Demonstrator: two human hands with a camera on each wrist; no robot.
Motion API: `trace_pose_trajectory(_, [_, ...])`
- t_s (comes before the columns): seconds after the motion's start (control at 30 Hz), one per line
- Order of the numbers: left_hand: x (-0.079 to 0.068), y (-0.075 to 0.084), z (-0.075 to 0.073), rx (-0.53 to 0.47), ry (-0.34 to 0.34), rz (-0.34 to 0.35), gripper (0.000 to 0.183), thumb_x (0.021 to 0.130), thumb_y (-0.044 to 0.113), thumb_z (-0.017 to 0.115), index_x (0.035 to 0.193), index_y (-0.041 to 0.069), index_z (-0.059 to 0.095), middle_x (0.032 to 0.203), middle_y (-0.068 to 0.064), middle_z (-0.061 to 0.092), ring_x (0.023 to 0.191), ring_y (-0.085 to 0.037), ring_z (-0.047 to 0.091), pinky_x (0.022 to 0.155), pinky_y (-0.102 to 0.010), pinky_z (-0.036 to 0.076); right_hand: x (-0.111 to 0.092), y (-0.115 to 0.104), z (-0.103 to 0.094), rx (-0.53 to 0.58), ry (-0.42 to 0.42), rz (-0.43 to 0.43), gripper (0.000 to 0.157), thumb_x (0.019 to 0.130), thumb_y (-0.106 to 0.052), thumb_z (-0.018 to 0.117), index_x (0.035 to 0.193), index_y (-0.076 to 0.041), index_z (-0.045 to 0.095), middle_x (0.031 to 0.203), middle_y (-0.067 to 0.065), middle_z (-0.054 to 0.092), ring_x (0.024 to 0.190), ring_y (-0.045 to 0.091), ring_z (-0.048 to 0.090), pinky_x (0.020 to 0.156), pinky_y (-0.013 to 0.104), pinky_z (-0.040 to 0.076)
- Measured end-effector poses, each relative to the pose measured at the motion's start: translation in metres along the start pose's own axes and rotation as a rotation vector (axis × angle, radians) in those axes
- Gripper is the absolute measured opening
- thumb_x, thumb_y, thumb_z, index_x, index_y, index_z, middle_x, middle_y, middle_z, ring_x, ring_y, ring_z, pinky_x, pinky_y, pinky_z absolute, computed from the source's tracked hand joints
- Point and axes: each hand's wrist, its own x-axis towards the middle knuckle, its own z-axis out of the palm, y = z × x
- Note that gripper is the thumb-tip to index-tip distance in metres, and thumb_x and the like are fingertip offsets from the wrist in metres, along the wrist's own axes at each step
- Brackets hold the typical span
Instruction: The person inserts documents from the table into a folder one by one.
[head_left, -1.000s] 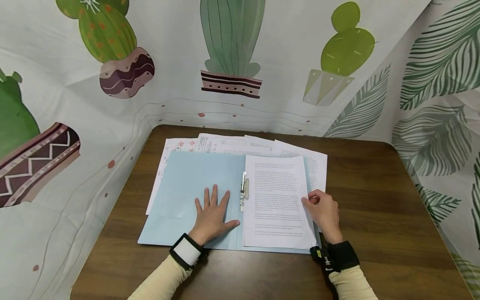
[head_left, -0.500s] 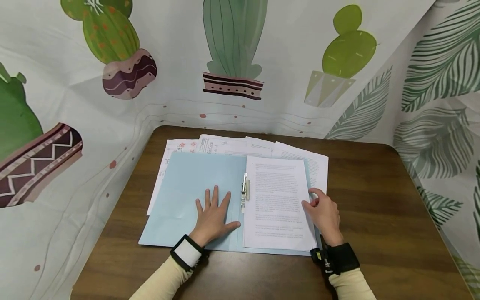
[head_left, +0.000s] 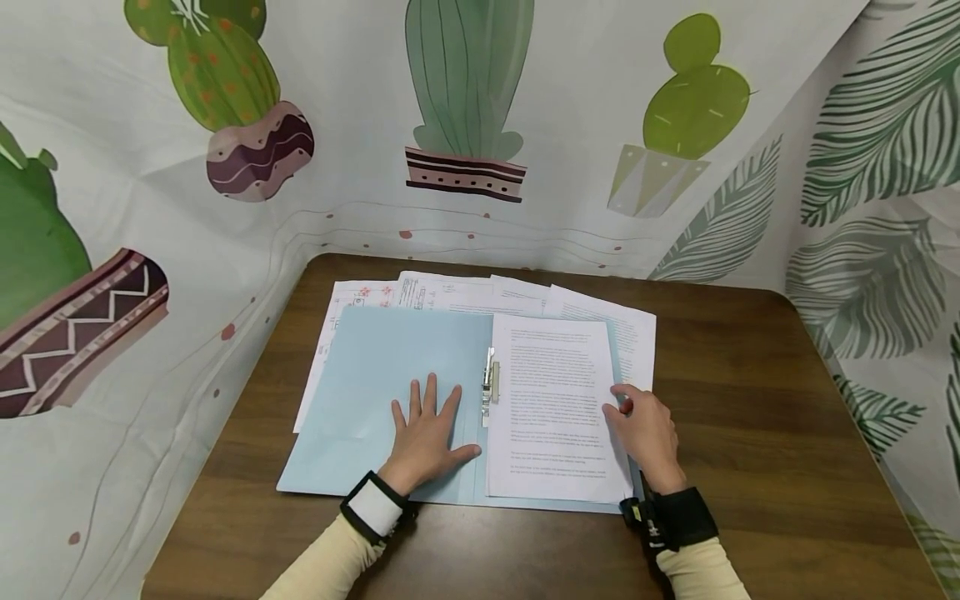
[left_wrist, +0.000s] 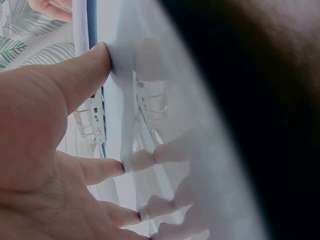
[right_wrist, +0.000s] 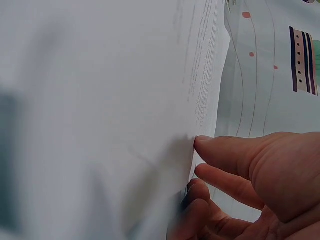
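Note:
A light blue folder (head_left: pixel 397 350) lies spread on the table, with a stack of printed paper (head_left: pixel 558 408) on its right half. Along the spine sits a metal lever clip (head_left: pixel 491 377), beside the stack's left edge. My left hand (head_left: pixel 423 442) rests flat on the left cover, fingers spread and thumb toward the spine. At the stack's right edge is my right hand (head_left: pixel 647 429), its thumb and curled fingers holding the edge. In the right wrist view the thumb (right_wrist: pixel 220 150) touches the paper's edge while the other fingers curl around below it.
More printed sheets (head_left: pixel 603 312) fan out from under the folder at the back and left. The brown wooden table (head_left: pixel 750 417) extends to the right and front. Behind it hangs a cloth (head_left: pixel 570 100) printed with cacti and leaves.
My right index finger has drawn in closer to the thumb at the paper's edge. The left hand, folder and sheets have stayed in place.

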Motion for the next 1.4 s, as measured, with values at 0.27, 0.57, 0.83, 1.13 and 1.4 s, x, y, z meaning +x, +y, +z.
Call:
trace_pose_trajectory(0.27, [0.000, -0.001, 0.001, -0.001, -0.001, 0.002, 0.097, 0.081, 0.051, 0.084, 0.156, 0.006, 0.043, 0.166, -0.031, 0.014, 0.151, -0.056, 0.004, 0.111, -0.080, 0.003, 0.001, -0.001, 0.000, -0.003, -0.009, 0.014, 0.042, 0.097, -0.021, 0.070, 0.136, -0.007, 0.064, 0.096, 0.012, 0.058, 0.072, 0.025, 0.052, 0.053, 0.033, 0.035])
trace_pose_trajectory(0.57, [0.000, 0.002, -0.002, -0.001, 0.001, 0.004, 0.097, 0.080, 0.051, 0.085, 0.156, 0.006, 0.044, 0.166, -0.032, 0.015, 0.151, -0.057, 0.005, 0.110, -0.080, 0.004, 0.000, -0.001, 0.000, -0.004, -0.010, 0.004, 0.042, 0.097, -0.021, 0.069, 0.136, -0.006, 0.064, 0.093, 0.012, 0.058, 0.071, 0.025, 0.052, 0.052, 0.033, 0.035])
trace_pose_trajectory(0.83, [-0.001, 0.002, -0.003, -0.002, -0.002, 0.008, 0.096, 0.081, 0.050, 0.084, 0.156, 0.005, 0.044, 0.165, -0.032, 0.015, 0.151, -0.057, 0.005, 0.111, -0.080, 0.004, 0.000, 0.000, 0.001, -0.008, -0.006, -0.002, 0.041, 0.097, -0.022, 0.069, 0.136, -0.006, 0.064, 0.093, 0.011, 0.058, 0.070, 0.025, 0.052, 0.052, 0.033, 0.034])
trace_pose_trajectory(1.13, [0.000, 0.001, -0.001, -0.009, 0.003, 0.012, 0.097, 0.081, 0.051, 0.084, 0.156, 0.006, 0.042, 0.166, -0.032, 0.013, 0.151, -0.056, 0.003, 0.111, -0.079, 0.003, 0.000, 0.000, -0.002, 0.004, -0.002, -0.027, 0.042, 0.097, -0.021, 0.070, 0.136, -0.004, 0.064, 0.093, 0.013, 0.059, 0.073, 0.026, 0.053, 0.054, 0.034, 0.037])
trace_pose_trajectory(1.4, [-0.001, 0.001, -0.002, -0.004, 0.014, 0.017, 0.096, 0.081, 0.050, 0.085, 0.155, 0.004, 0.044, 0.165, -0.033, 0.016, 0.151, -0.058, 0.007, 0.110, -0.081, 0.005, 0.000, -0.002, -0.014, 0.017, -0.015, -0.025, 0.040, 0.098, -0.019, 0.069, 0.134, -0.004, 0.065, 0.094, 0.015, 0.062, 0.075, 0.026, 0.057, 0.056, 0.033, 0.041])
